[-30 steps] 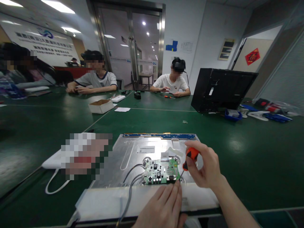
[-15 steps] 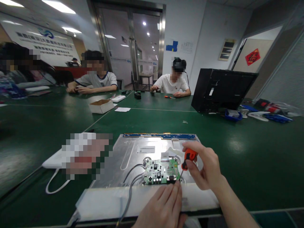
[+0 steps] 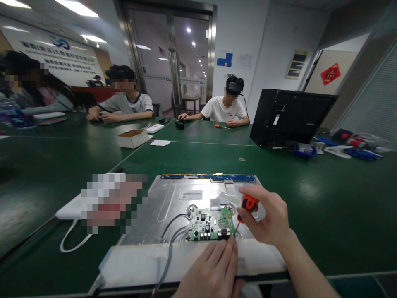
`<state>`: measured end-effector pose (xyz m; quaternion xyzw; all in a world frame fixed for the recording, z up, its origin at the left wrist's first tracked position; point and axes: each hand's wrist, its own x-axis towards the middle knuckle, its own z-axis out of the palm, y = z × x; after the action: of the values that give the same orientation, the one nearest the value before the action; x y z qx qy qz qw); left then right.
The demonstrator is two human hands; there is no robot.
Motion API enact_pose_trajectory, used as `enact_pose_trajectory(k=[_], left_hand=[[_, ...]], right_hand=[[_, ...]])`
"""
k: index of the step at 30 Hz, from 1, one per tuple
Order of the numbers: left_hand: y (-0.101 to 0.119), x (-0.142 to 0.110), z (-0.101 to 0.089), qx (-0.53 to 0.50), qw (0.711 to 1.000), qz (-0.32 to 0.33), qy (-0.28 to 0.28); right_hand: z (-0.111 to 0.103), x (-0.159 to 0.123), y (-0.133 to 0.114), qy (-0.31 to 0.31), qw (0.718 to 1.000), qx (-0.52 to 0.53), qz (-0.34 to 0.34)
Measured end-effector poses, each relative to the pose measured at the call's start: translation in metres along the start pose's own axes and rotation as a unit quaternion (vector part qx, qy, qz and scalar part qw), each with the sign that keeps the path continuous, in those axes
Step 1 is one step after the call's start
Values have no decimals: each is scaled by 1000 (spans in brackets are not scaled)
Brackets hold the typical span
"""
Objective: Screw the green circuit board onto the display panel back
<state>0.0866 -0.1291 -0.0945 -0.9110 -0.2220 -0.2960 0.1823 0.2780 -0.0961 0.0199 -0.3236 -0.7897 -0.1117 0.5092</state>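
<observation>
A small green circuit board (image 3: 211, 225) lies on the silver metal back of a display panel (image 3: 164, 198). My right hand (image 3: 269, 215) is closed round the orange and black handle of a screwdriver (image 3: 248, 203). The tool is tilted, and its thin shaft runs down to the board's lower right corner. The screw under its tip is too small to make out. My left hand (image 3: 211, 269) lies over a white strip (image 3: 139, 265) along the panel's near side. Its fingers are stretched out side by side, with the fingertips at that same corner. Dark cables (image 3: 170, 252) leave the board's left side.
A white device (image 3: 70, 207) with cables, partly blurred out, lies to the left. Further back are an open box (image 3: 132, 139), a large black monitor (image 3: 288, 118) and a blue tray (image 3: 304, 150). Several people sit across the green table (image 3: 335, 198).
My right fingers have shifted round the screwdriver handle, while its tip stays at the corner. My left hand has not moved. Across the table, a person's arm has reached out sideways toward a black object.
</observation>
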Motion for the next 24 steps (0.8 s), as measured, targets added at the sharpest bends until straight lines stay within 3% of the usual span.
enact_pose_trajectory(k=[7, 12, 17, 24], left_hand=[[0, -1, 2, -1, 1000, -2, 21], [0, 0, 2, 0, 1000, 2, 9], [0, 2, 1, -5, 999, -4, 42], [-1, 0, 1, 2, 1000, 7, 19]], right_hand=[[3, -2, 0, 51, 999, -17, -3], [4, -1, -1, 42, 999, -11, 0], [3, 0, 0, 40, 999, 5, 0], [7, -7, 2, 53, 997, 56, 26]])
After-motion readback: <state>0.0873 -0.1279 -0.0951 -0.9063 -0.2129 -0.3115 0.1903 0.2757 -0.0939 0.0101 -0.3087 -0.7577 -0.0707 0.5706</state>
